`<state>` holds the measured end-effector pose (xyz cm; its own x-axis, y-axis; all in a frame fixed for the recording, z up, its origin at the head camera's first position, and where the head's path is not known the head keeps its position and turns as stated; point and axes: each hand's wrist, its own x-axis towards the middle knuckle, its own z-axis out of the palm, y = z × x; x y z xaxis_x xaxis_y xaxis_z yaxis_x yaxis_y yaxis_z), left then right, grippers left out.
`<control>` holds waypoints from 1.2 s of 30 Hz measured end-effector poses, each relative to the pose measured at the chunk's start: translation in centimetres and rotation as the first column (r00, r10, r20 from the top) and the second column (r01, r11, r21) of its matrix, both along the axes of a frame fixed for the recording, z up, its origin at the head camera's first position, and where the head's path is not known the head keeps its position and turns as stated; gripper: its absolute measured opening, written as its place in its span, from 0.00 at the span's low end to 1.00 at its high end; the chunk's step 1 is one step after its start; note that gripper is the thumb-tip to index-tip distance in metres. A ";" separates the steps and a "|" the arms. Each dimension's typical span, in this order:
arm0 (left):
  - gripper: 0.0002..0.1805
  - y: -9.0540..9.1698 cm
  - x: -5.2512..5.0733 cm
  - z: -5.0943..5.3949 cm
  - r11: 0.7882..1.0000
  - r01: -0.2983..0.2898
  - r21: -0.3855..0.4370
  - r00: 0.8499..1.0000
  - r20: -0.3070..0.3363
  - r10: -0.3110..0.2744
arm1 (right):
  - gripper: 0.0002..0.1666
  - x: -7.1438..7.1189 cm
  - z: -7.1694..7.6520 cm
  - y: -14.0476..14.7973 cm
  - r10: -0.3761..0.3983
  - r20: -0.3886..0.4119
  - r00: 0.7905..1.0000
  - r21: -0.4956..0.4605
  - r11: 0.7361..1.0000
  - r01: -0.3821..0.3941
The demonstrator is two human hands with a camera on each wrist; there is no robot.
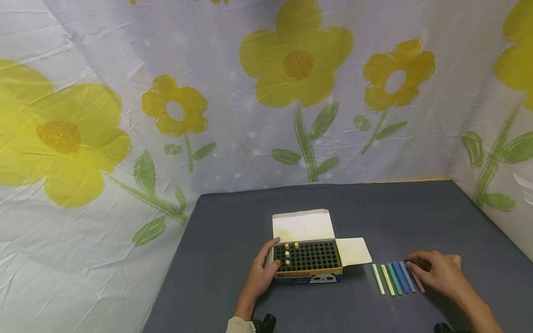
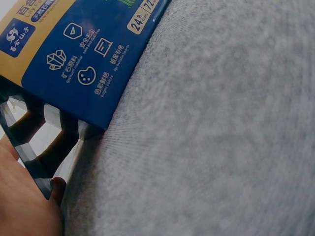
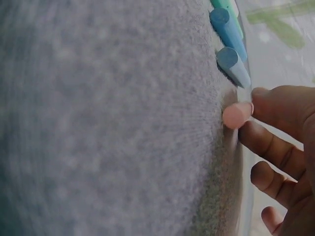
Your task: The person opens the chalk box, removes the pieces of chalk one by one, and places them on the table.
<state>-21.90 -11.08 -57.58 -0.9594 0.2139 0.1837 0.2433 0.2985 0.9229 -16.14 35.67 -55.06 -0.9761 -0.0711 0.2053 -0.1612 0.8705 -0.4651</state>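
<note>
The chalk box [image 1: 291, 279] stands upright on the dark-covered table [image 1: 225, 226], its lid [image 1: 302, 225] thrown back toward the far side and its side flap [image 1: 353, 251] folded out to the right. Inside, the black perforated holder [image 1: 318, 255] bears four short chalk ends [image 1: 287, 254], yellow to orange, all toward the left.

The left hand [image 1: 260, 273] holds the box's left end, thumb at the near corner and a fingertip at the far corner.

Right of the box, six chalk sticks lie roughly parallel: pale yellow [image 1: 378, 279], yellow [image 1: 387, 280], green [image 1: 394, 278], blue [image 1: 400, 277], light blue [image 1: 407, 276] and pink [image 1: 418, 281]. The flap's outer edge ends just beside the pale yellow one.

The right hand [image 1: 441, 273] pinches the pink stick between thumb and finger, the other fingers apart from it; the right wrist view shows its round end near the cloth.

Broad cloth separates the box from the table's left edge and the far edge, where the flowered curtain [image 1: 233, 157] hangs. The right edge lies beyond the right hand.
</note>
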 end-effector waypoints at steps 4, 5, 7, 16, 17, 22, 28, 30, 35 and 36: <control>0.36 0.0 -0.1 -0.1 1.000 0.000 0.003 1.000 0.003 0.000 | 0.08 0.1 0.2 0.0 -0.034 0.004 0.999 -0.043 0.998 0.034; 0.36 -0.1 -0.2 -0.2 1.000 0.001 0.004 1.000 0.002 -0.001 | 0.08 0.1 0.3 -0.1 -0.035 -0.001 0.999 -0.064 0.997 0.035; 0.36 -0.1 -0.2 -0.2 1.000 0.003 0.006 1.000 0.004 -0.003 | 0.10 -0.1 0.5 -0.3 -0.032 -0.020 0.999 -0.101 0.994 0.030; 0.36 -0.1 -0.1 0.1 1.000 0.011 0.006 1.000 0.010 -0.011 | 0.14 -0.9 2.5 -3.1 -0.015 -0.156 0.988 -0.241 0.970 -0.024; 0.35 -0.1 -0.1 0.1 1.000 0.011 0.004 1.000 0.010 -0.011 | 0.14 -1.0 2.8 -3.5 -0.016 -0.176 0.984 -0.257 0.966 -0.030; 0.35 0.0 -0.1 0.0 1.000 0.017 0.014 1.000 0.019 -0.017 | 0.15 -1.5 4.2 -5.0 -0.021 -0.240 0.971 -0.308 0.950 -0.055; 0.35 -0.1 0.0 -0.1 1.000 0.017 0.014 1.000 0.020 -0.018 | 0.16 -2.0 5.4 -7.3 0.001 -0.264 0.965 -0.381 0.919 -0.105; 0.35 -0.1 0.0 0.0 1.000 0.019 0.011 1.000 0.016 -0.019 | 0.16 -2.4 5.6 -8.3 0.018 -0.279 0.960 -0.397 0.908 -0.132; 0.35 -0.2 0.0 0.1 1.000 0.023 0.010 1.000 0.010 -0.023 | 0.16 -3.8 5.8 -10.4 0.074 -0.334 0.939 -0.379 0.902 -0.206; 0.35 -0.2 0.0 0.1 1.000 0.023 0.009 1.000 0.010 -0.023 | 0.17 -4.1 5.9 -10.8 0.089 -0.344 0.935 -0.371 0.902 -0.222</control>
<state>-21.92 -11.25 -57.50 -0.9560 0.2342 0.1764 0.2409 0.2846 0.9279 -20.21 24.88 -49.20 -0.8399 -0.0638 0.5390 -0.4727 0.5738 -0.6688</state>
